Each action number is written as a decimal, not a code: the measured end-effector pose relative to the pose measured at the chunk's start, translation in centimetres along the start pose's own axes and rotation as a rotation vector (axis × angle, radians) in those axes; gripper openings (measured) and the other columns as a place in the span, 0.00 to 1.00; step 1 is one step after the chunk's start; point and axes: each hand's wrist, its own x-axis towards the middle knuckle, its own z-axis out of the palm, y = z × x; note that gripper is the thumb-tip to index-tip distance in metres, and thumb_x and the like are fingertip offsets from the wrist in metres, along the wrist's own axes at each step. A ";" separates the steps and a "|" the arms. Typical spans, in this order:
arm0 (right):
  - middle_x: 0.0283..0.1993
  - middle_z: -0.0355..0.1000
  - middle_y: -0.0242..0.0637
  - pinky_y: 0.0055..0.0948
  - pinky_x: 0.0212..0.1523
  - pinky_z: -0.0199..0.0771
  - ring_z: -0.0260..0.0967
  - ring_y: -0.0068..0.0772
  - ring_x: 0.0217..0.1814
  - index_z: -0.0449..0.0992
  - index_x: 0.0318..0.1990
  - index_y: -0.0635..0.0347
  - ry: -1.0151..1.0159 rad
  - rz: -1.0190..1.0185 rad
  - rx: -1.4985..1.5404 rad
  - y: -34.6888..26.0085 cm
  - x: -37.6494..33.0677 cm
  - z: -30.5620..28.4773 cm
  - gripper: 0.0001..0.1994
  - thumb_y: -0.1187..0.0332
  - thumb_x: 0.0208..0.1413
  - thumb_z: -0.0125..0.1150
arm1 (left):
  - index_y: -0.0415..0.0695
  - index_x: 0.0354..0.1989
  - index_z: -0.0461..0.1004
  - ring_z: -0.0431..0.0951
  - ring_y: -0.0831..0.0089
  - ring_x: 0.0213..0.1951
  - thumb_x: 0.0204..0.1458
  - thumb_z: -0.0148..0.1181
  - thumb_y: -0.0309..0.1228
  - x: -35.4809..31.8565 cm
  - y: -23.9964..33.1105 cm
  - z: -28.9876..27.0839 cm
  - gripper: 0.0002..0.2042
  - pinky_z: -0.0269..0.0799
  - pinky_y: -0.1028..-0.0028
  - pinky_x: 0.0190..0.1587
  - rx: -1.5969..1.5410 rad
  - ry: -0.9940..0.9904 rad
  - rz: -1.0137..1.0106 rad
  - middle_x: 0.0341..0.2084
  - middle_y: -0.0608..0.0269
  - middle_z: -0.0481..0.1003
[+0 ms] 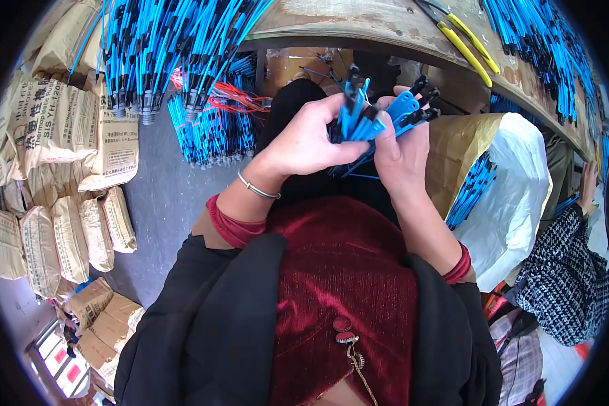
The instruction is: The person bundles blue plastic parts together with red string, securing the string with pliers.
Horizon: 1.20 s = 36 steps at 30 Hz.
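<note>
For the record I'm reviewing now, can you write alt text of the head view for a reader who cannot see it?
Seen from above, a person's left hand and right hand together grip a bunch of blue cables with black ends. Ahead, more blue cables hang over a worn workbench with yellow-handled pliers; tan sacks are stacked at left.

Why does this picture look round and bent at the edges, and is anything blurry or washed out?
Head view: fisheye lens curves the table edge and blackens the corners; the hands, left and right, are sharp; the white bag is bright, slightly glaring.
</note>
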 end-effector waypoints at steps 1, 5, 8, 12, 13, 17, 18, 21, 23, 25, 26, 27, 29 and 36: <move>0.41 0.66 0.33 0.27 0.48 0.63 0.64 0.26 0.43 0.58 0.53 0.67 -0.027 0.010 0.024 -0.2 -0.1 0.0 0.28 0.61 0.50 0.60 | 0.38 0.42 0.72 0.71 0.81 0.36 0.41 0.68 0.30 -0.1 -0.4 0.1 0.19 0.68 0.77 0.42 -0.034 0.039 0.001 0.32 0.66 0.74; 0.44 0.65 0.34 0.29 0.52 0.61 0.63 0.28 0.47 0.56 0.55 0.67 -0.123 0.009 0.061 -0.3 -0.8 -0.5 0.34 0.54 0.48 0.61 | 0.38 0.39 0.73 0.70 0.82 0.33 0.39 0.69 0.28 -0.2 0.1 0.4 0.17 0.68 0.77 0.39 0.006 0.060 0.016 0.29 0.68 0.74; 0.47 0.64 0.35 0.30 0.54 0.60 0.62 0.28 0.49 0.55 0.56 0.67 -0.214 -0.024 0.106 -0.3 -0.8 -1.1 0.36 0.53 0.47 0.63 | 0.38 0.36 0.75 0.70 0.82 0.31 0.39 0.69 0.27 -0.4 0.1 0.5 0.15 0.69 0.77 0.37 0.001 0.081 0.036 0.27 0.68 0.74; 0.50 0.62 0.37 0.31 0.55 0.60 0.61 0.29 0.52 0.55 0.57 0.66 -0.366 -0.076 0.219 -0.5 -0.8 -1.8 0.37 0.59 0.44 0.67 | 0.39 0.31 0.75 0.71 0.82 0.29 0.39 0.68 0.27 -0.6 -0.5 0.3 0.11 0.69 0.77 0.35 -0.101 0.143 0.066 0.25 0.68 0.74; 0.51 0.61 0.37 0.32 0.56 0.60 0.61 0.30 0.53 0.55 0.57 0.66 -0.405 -0.074 0.252 -0.5 -0.8 -1.9 0.36 0.62 0.43 0.68 | 0.39 0.30 0.76 0.71 0.82 0.29 0.39 0.68 0.27 -0.5 -0.8 0.1 0.10 0.69 0.77 0.35 -0.121 0.140 0.071 0.25 0.68 0.75; 0.50 0.63 0.38 0.31 0.54 0.62 0.62 0.30 0.52 0.57 0.55 0.65 -0.579 -0.132 0.177 0.0 -0.1 -3.9 0.34 0.70 0.41 0.69 | 0.39 0.30 0.75 0.72 0.80 0.29 0.39 0.69 0.29 0.0 -1.1 -1.7 0.11 0.70 0.77 0.35 -0.177 -0.034 0.142 0.25 0.67 0.75; 0.49 0.64 0.39 0.31 0.53 0.63 0.63 0.30 0.51 0.58 0.54 0.65 -0.644 -0.161 0.120 0.0 0.1 -4.2 0.33 0.73 0.40 0.69 | 0.39 0.30 0.75 0.73 0.80 0.29 0.39 0.69 0.29 0.0 -1.2 -1.9 0.11 0.70 0.77 0.35 -0.199 -0.122 0.174 0.25 0.67 0.75; 0.46 0.67 0.38 0.29 0.50 0.66 0.65 0.29 0.49 0.60 0.51 0.65 -0.670 -0.109 0.221 0.0 0.1 -4.2 0.29 0.75 0.41 0.68 | 0.38 0.30 0.75 0.73 0.80 0.29 0.40 0.68 0.30 -0.1 -0.8 -1.8 0.12 0.70 0.77 0.35 -0.144 -0.165 0.122 0.25 0.67 0.74; 0.44 0.68 0.38 0.29 0.49 0.67 0.66 0.28 0.47 0.61 0.50 0.64 -0.682 -0.083 0.270 -0.2 0.0 -4.0 0.27 0.75 0.42 0.67 | 0.38 0.31 0.75 0.73 0.80 0.29 0.40 0.68 0.31 -0.2 -0.5 -1.7 0.12 0.70 0.77 0.35 -0.117 -0.187 0.098 0.24 0.67 0.74; 0.41 0.69 0.37 0.26 0.47 0.67 0.67 0.26 0.45 0.61 0.48 0.64 -0.598 -0.076 0.261 -0.6 -0.3 -3.7 0.24 0.77 0.43 0.66 | 0.38 0.31 0.74 0.73 0.80 0.28 0.42 0.67 0.30 -0.3 0.0 -1.3 0.11 0.70 0.77 0.35 -0.074 -0.121 0.091 0.24 0.68 0.74; 0.40 0.70 0.36 0.25 0.46 0.68 0.67 0.25 0.44 0.62 0.47 0.64 -0.557 -0.072 0.256 -0.8 -0.5 -3.5 0.23 0.77 0.44 0.66 | 0.38 0.31 0.74 0.72 0.80 0.28 0.43 0.66 0.29 -0.3 0.0 -1.1 0.10 0.70 0.77 0.34 -0.052 -0.088 0.087 0.24 0.68 0.74; 0.40 0.70 0.36 0.25 0.46 0.68 0.67 0.25 0.44 0.62 0.47 0.64 -0.557 -0.072 0.257 -0.8 -1.0 -3.3 0.23 0.77 0.44 0.66 | 0.38 0.31 0.74 0.72 0.80 0.28 0.43 0.66 0.29 -0.5 0.1 -0.8 0.10 0.70 0.77 0.34 -0.053 -0.088 0.086 0.24 0.68 0.74; 0.40 0.69 0.36 0.24 0.46 0.68 0.67 0.24 0.44 0.61 0.47 0.64 -0.342 -0.010 0.196 -0.6 -2.4 -2.7 0.22 0.77 0.45 0.65 | 0.39 0.30 0.74 0.72 0.80 0.28 0.44 0.65 0.27 -0.9 0.3 -0.1 0.08 0.69 0.78 0.34 -0.119 -0.030 0.011 0.24 0.69 0.73; 0.43 0.69 0.37 0.25 0.46 0.67 0.66 0.25 0.45 0.61 0.48 0.64 -0.050 0.044 0.061 -0.5 -2.6 -1.2 0.22 0.74 0.47 0.65 | 0.38 0.30 0.73 0.72 0.80 0.29 0.45 0.62 0.24 -0.5 -0.8 0.4 0.05 0.69 0.78 0.33 -0.162 0.066 0.063 0.25 0.68 0.73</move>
